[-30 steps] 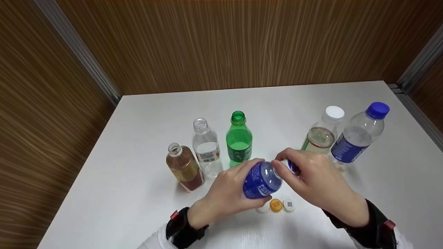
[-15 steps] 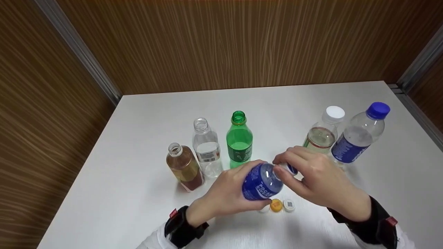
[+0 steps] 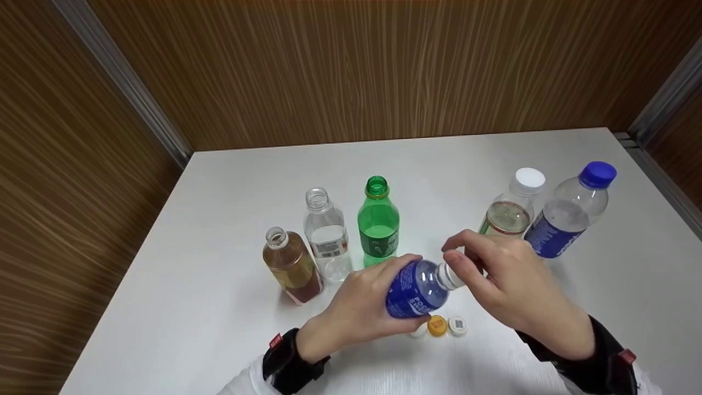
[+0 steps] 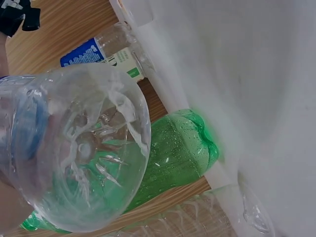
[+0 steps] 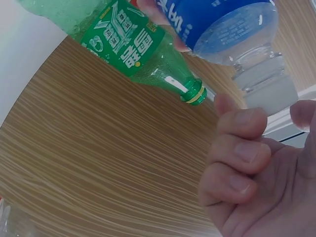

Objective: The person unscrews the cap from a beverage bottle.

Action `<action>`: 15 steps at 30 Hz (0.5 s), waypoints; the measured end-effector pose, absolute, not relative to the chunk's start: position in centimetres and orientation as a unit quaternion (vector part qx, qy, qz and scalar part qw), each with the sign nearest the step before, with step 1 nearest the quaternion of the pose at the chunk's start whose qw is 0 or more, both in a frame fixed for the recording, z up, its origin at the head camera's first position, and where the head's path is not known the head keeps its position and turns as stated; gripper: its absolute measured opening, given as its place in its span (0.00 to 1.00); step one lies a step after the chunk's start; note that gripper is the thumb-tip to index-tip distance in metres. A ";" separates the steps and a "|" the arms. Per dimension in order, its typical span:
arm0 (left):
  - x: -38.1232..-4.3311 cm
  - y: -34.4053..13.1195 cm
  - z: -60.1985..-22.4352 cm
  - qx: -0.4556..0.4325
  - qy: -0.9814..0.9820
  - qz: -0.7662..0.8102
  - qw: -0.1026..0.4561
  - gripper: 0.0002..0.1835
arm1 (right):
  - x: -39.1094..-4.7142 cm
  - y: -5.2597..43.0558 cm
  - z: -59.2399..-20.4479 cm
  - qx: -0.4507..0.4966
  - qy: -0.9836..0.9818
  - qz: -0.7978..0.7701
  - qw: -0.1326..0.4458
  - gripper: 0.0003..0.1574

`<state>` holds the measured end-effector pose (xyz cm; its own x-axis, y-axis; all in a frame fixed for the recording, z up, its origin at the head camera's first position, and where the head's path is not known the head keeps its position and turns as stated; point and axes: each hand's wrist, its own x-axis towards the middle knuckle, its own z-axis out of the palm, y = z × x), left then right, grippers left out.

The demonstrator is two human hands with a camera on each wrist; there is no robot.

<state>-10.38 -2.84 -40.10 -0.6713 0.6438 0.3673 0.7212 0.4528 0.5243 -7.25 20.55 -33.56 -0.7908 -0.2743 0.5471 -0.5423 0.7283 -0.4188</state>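
My left hand (image 3: 364, 302) grips a blue-labelled plastic bottle (image 3: 408, 296) round its body, tilted with its neck to the right. The bottle's white cap (image 3: 449, 276) sits on its neck. My right hand (image 3: 502, 280) is beside the cap with its fingers loosely bent. In the right wrist view, the fingertips (image 5: 252, 121) lie close to the cap, and the thumb (image 5: 302, 116) stands a little apart from it. Below the bottle lie an orange cap (image 3: 437, 326), a white cap (image 3: 457, 326) and another white cap (image 3: 418, 332) partly hidden by my left hand.
Uncapped bottles stand left of the hands: a brown one (image 3: 290, 269), a clear one (image 3: 327, 241) and a green one (image 3: 378, 225). To the right stand a white-capped bottle (image 3: 513, 208) and a blue-capped bottle (image 3: 567, 214). Wood-grain panels (image 3: 351, 71) border the white table (image 3: 247, 181).
The right hand's fingers have come off the bottle's cap and moved slightly to the right, so more of the white cap shows. The left hand keeps its hold on the bottle, nearly still.
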 end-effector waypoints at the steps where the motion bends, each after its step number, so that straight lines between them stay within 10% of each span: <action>1: -10.4 -2.8 -40.1 -0.401 -0.851 -0.334 0.060 0.46 | -7.2 20.5 -33.5 0.223 -0.902 0.290 0.228 0.06; 15: -10.5 -2.8 -40.3 -0.404 -0.854 -0.318 0.078 0.46 | -7.2 20.1 -33.5 0.220 -0.922 0.264 0.180 0.06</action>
